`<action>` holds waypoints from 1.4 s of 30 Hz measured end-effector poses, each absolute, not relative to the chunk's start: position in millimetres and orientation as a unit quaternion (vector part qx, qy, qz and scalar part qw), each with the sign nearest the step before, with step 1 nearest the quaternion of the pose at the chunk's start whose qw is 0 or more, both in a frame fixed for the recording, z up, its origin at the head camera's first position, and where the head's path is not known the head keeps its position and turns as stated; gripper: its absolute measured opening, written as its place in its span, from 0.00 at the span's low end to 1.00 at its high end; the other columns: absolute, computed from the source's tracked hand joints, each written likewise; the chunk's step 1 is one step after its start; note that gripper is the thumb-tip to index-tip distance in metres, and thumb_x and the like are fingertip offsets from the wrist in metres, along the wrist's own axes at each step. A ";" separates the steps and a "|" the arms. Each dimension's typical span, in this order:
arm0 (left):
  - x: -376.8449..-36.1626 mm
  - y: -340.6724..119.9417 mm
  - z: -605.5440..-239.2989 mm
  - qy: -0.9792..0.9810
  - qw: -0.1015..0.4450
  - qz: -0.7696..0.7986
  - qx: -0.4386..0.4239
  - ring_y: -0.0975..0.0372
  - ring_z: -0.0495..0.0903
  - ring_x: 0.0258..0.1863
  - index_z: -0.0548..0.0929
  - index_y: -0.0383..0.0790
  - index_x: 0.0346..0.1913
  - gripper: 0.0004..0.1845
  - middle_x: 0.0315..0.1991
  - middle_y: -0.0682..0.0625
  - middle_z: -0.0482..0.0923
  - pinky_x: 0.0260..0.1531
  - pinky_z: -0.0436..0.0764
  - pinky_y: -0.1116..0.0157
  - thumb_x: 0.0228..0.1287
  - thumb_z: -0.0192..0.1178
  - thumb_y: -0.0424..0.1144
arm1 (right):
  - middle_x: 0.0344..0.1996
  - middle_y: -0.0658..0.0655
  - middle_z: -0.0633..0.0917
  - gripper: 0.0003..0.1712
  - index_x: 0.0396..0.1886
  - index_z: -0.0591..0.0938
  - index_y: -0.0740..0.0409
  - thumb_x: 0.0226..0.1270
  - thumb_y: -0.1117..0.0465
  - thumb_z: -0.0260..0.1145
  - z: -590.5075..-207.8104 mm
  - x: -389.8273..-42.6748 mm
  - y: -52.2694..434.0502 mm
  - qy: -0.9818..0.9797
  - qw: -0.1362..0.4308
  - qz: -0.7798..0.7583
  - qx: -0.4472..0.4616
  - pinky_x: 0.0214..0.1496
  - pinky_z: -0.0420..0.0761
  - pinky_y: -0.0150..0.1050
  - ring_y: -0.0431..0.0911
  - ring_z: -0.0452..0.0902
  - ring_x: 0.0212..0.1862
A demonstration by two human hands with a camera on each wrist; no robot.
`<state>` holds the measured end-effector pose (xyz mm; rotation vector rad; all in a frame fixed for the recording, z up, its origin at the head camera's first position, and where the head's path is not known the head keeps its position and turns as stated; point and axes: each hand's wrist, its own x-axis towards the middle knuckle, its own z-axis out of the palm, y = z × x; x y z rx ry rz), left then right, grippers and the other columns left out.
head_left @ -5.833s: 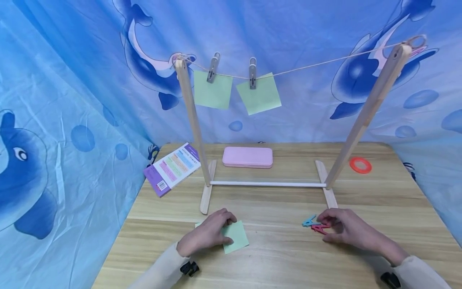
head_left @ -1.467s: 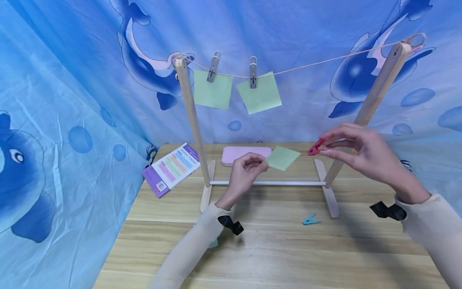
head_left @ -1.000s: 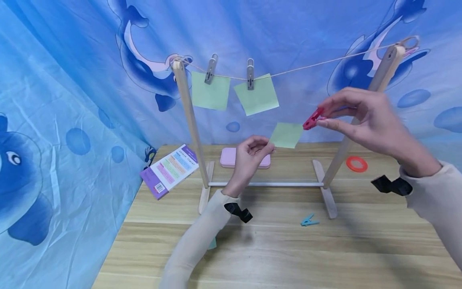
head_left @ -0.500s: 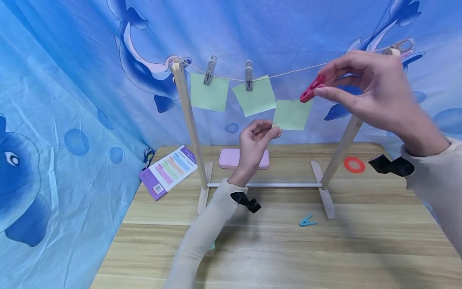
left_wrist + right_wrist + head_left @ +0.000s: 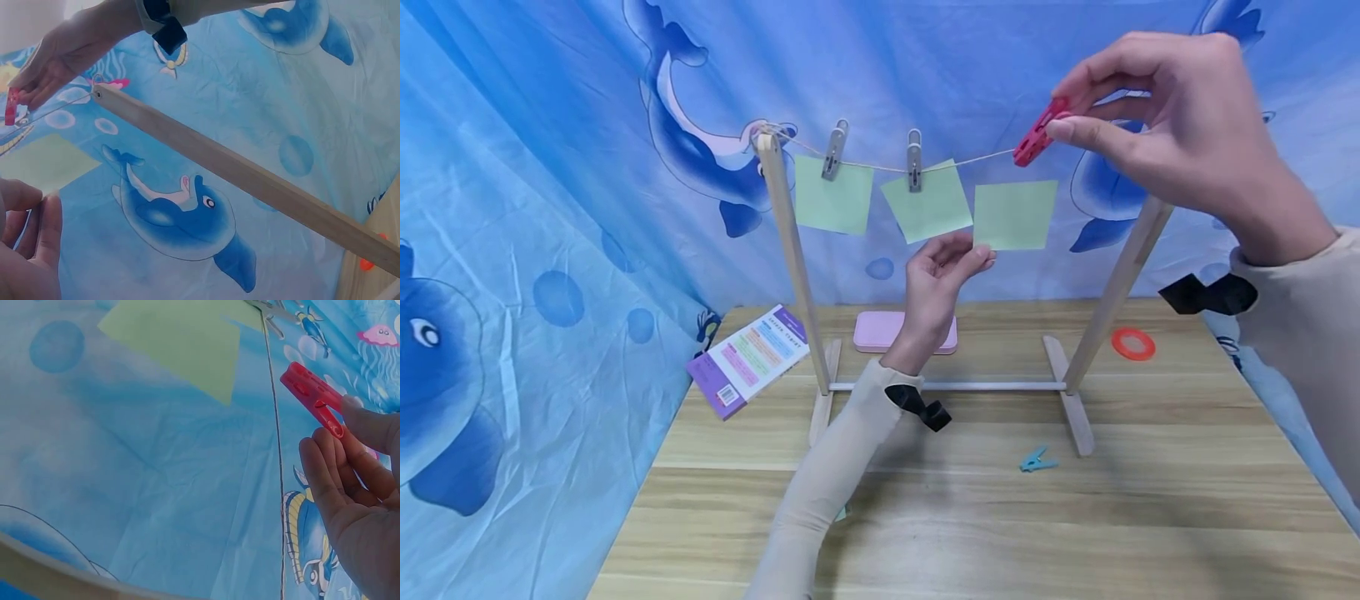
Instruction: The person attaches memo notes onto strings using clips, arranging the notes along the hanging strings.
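up in the top right of the head view, the right hand (image 5: 1180, 125) pinches a red peg (image 5: 1036, 140) by its tail end, fingers clamped on it, nose pointing down-left at the string (image 5: 985, 156). its long axis slants from upper right to lower left. just below, centre frame, the left hand (image 5: 942, 275) pinches the lower left corner of a green note (image 5: 1015, 215), held flat and square under the string, beside two notes already hung from grey pegs (image 5: 833, 150). a blue peg (image 5: 1037, 460) lies on the table (image 5: 1150, 517) lower down.

from the left wrist view, fingers (image 5: 47, 231) at the lower left close on the note's (image 5: 44, 164) corner; the peg (image 5: 11, 106) shows at the far left edge.

from the right wrist view, the peg (image 5: 312, 399) sits right of centre, thumb and fingers (image 5: 325, 475) squeezing its back half, its free end pointing up-left just beside the string (image 5: 275, 425); the note (image 5: 181, 334) fills the top.

the paper looks feather-light and floppy, easily creased, so an edge or corner is the place to hold it. the peg seems light, stiff plastic, sprung, best squeezed at the tail.
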<state>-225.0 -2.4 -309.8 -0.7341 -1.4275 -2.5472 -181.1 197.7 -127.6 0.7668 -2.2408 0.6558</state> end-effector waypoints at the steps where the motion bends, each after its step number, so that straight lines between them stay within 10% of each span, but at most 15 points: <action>1: -225.4 -1.7 -309.0 -0.471 0.062 -0.847 -0.239 0.62 0.87 0.37 0.78 0.30 0.48 0.12 0.37 0.50 0.82 0.50 0.87 0.60 0.62 0.61 0.22 | 0.39 0.36 0.79 0.17 0.49 0.85 0.58 0.60 0.60 0.73 -126.5 -181.9 196.6 -0.861 0.333 0.250 0.293 0.56 0.76 0.17 0.20 0.76 0.40; 7: -228.0 1.4 -304.3 -0.474 0.056 -0.850 -0.224 0.62 0.87 0.37 0.78 0.29 0.46 0.09 0.37 0.50 0.82 0.50 0.86 0.59 0.63 0.61 0.23 | 0.44 0.56 0.85 0.16 0.49 0.85 0.58 0.62 0.59 0.71 -120.2 -184.9 189.0 -0.865 0.323 0.246 0.295 0.57 0.77 0.18 0.22 0.75 0.42; 29: -228.7 4.7 -293.8 -0.420 0.066 -0.868 -0.256 0.62 0.87 0.37 0.79 0.37 0.44 0.09 0.36 0.49 0.85 0.51 0.86 0.61 0.64 0.59 0.23 | 0.40 0.57 0.87 0.13 0.45 0.86 0.58 0.65 0.56 0.69 -116.0 -195.9 179.4 -0.883 0.293 0.208 0.303 0.40 0.69 0.09 0.22 0.70 0.37; 42: -229.1 -3.2 -293.2 -0.418 0.082 -0.864 -0.267 0.61 0.88 0.37 0.76 0.38 0.48 0.14 0.36 0.49 0.86 0.50 0.86 0.59 0.63 0.59 0.21 | 0.40 0.55 0.86 0.12 0.46 0.86 0.55 0.65 0.57 0.69 -117.7 -200.1 179.6 -0.901 0.253 0.209 0.284 0.58 0.79 0.24 0.28 0.72 0.39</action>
